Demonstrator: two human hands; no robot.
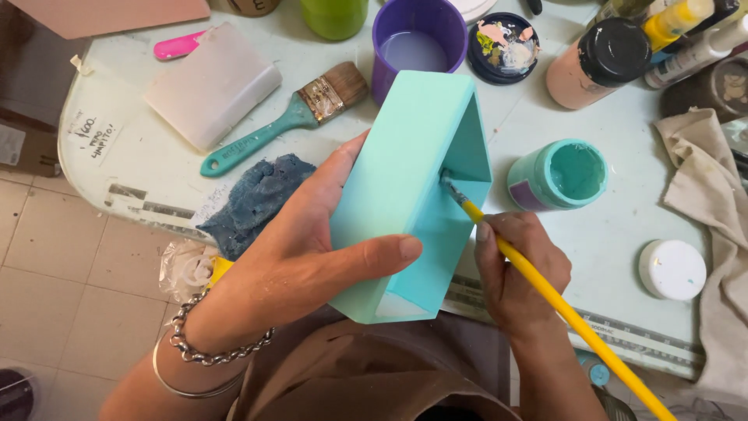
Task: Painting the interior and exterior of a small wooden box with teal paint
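My left hand [304, 249] grips a turquoise, house-shaped wooden box [405, 179], thumb across its near side, holding it tilted above the table edge. My right hand [518, 273] holds a thin yellow-handled paintbrush [545, 292] like a pen. The brush tip touches the inner wall of the box's open side. An open jar of turquoise paint [561, 175] stands on the table just right of the box, with its white lid [672, 269] lying further right.
On the pale table [623, 234] lie a wide teal-handled brush [280, 121], a blue rag [253, 203], a white block [210, 82], a purple cup [413, 43], a black paint-smeared lid [504, 47], several paint bottles [600, 62] and a beige cloth [713, 203]. Tiled floor at left.
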